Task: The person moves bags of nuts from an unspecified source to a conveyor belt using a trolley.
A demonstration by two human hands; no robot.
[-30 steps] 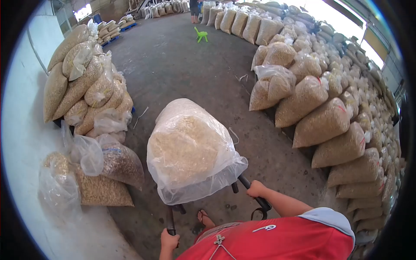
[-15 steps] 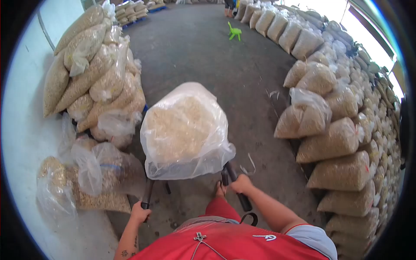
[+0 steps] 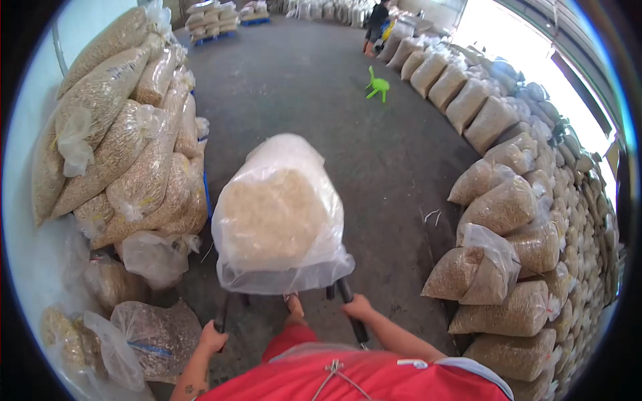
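Observation:
A large clear plastic bag (image 3: 277, 214) full of pale tan, grainy material rides in front of me on a cart whose frame is mostly hidden under it. Two dark handles stick out toward me from below the bag. My left hand (image 3: 212, 338) is wrapped round the left handle (image 3: 223, 314), and my right hand (image 3: 359, 308) grips the right handle (image 3: 346, 294). Loose plastic bunches along the bag's near edge, just above the handles. One foot (image 3: 294, 306) shows between the handles.
Stacked filled sacks (image 3: 110, 127) stand along the left wall, with more bags lower down near my left arm. A long row of sacks (image 3: 505, 314) lines the right side. Ahead are a green plastic chair (image 3: 378, 85) and a person (image 3: 376, 25).
I have moved forward with the loaded cart: the green chair and the sacks on both sides appear nearer. More of the far end shows. Both hands keep their hold.

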